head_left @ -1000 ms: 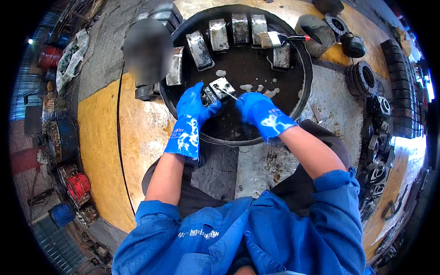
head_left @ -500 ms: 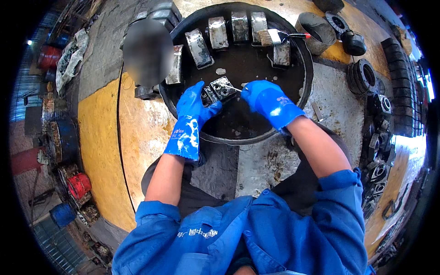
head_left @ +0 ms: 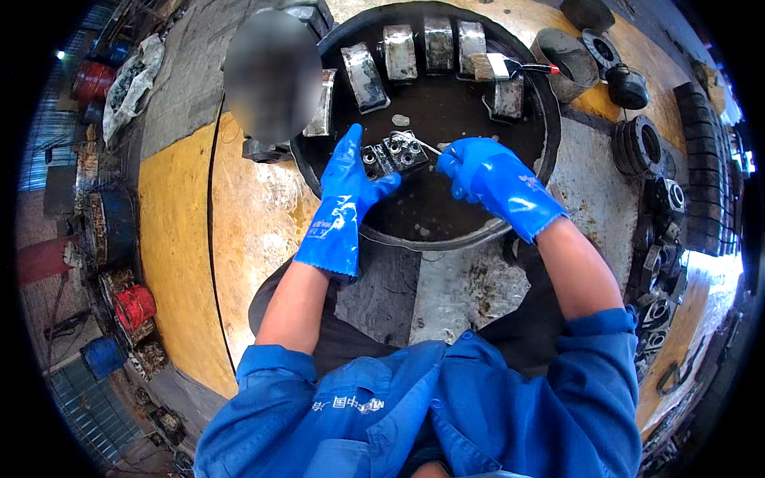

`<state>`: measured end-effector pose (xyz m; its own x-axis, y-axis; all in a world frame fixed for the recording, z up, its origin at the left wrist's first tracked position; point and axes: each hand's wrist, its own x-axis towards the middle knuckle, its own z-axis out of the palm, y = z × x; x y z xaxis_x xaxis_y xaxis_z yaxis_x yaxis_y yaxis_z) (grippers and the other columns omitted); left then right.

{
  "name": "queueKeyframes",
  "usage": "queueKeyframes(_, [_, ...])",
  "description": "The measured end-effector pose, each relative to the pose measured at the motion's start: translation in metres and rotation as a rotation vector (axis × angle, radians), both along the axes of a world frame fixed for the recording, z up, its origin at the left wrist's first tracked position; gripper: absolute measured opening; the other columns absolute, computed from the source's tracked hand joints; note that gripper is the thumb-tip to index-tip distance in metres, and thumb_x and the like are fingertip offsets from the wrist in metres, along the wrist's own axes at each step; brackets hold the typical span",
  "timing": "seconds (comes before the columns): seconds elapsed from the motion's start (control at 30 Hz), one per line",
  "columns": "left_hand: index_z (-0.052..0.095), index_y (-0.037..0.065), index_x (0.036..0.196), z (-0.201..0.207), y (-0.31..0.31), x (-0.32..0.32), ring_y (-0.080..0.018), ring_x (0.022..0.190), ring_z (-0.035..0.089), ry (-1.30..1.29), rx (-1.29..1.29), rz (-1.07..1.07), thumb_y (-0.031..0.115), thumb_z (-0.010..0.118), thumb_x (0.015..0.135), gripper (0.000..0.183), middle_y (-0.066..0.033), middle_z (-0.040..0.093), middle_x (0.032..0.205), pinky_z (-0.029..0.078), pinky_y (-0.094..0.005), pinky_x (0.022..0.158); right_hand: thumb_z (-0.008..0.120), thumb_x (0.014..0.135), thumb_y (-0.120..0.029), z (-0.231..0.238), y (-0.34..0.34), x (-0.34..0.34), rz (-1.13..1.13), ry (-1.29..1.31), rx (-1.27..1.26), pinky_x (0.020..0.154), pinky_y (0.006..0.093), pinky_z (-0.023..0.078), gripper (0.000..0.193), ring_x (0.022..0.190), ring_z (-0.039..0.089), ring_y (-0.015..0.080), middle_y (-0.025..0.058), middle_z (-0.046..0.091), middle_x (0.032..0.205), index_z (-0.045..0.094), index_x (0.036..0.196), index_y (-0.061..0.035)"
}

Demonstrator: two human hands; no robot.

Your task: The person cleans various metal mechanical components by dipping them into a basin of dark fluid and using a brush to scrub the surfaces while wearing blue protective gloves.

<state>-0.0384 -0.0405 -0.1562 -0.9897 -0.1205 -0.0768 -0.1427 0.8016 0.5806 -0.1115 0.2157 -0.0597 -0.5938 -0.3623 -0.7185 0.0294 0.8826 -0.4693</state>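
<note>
My left hand (head_left: 348,187), in a blue rubber glove, grips the near left side of a dark, wet metal block (head_left: 405,151) with several round holes. The block is held over the dark liquid in a wide round black basin (head_left: 550,151). My right hand (head_left: 488,179), gloved the same way, is closed on a thin pale rod (head_left: 429,148). The rod's far end reaches the top of the block; whether it sits in a hole I cannot tell. A flat paintbrush (head_left: 522,68) with a black and red handle lies across the basin's far right side.
Several curved metal pieces (head_left: 439,46) stand inside the basin's far wall. A grey bucket (head_left: 567,64) is beyond it on the right. Metal rings (head_left: 637,147) and ribbed black parts (head_left: 705,171) line the right. A red can (head_left: 134,307) stands at the left.
The whole view has shifted slightly, with basin and hands now further right in the picture. My right hand has turned a little, still on the rod; my left still grips the block.
</note>
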Motion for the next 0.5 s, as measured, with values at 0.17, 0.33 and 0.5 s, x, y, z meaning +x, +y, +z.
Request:
queueKeyframes(0.17, [0.035, 0.006, 0.164, 0.002, 0.002, -0.004, -0.0394, 0.138, 0.058, -0.034, -0.026, 0.026, 0.044, 0.100, 0.061, 0.128, -0.0243, 0.052, 0.156, 0.048, -0.0466, 0.117, 0.062, 0.104, -0.034, 0.009, -0.004, 0.021, -0.036, 0.200, -0.172, 0.070, 0.0376, 0.058, 0.031, 0.074, 0.073, 0.0224, 0.0128, 0.076, 0.086, 0.077, 0.117, -0.0097])
queueKeyframes(0.33, [0.035, 0.008, 0.165, 0.015, 0.004, -0.005, -0.0409, 0.139, 0.056, -0.067, -0.051, 0.029, 0.044, 0.099, 0.063, 0.125, -0.0249, 0.051, 0.156, 0.048, -0.0472, 0.117, 0.061, 0.105, -0.038, -0.025, -0.023, 0.023, 0.013, 0.166, -0.117, 0.075, 0.0414, 0.059, 0.034, 0.081, 0.076, 0.0264, 0.0154, 0.078, 0.095, 0.077, 0.114, -0.0094])
queueKeyframes(0.5, [0.035, 0.007, 0.164, 0.014, 0.007, -0.006, -0.0420, 0.141, 0.055, -0.059, -0.070, 0.007, 0.044, 0.100, 0.063, 0.126, -0.0253, 0.052, 0.156, 0.046, -0.0482, 0.118, 0.057, 0.101, -0.032, -0.075, -0.050, 0.030, 0.160, 0.264, 0.103, 0.095, 0.0508, 0.059, 0.032, 0.112, 0.072, 0.0399, 0.0160, 0.076, 0.121, 0.080, 0.116, -0.0147])
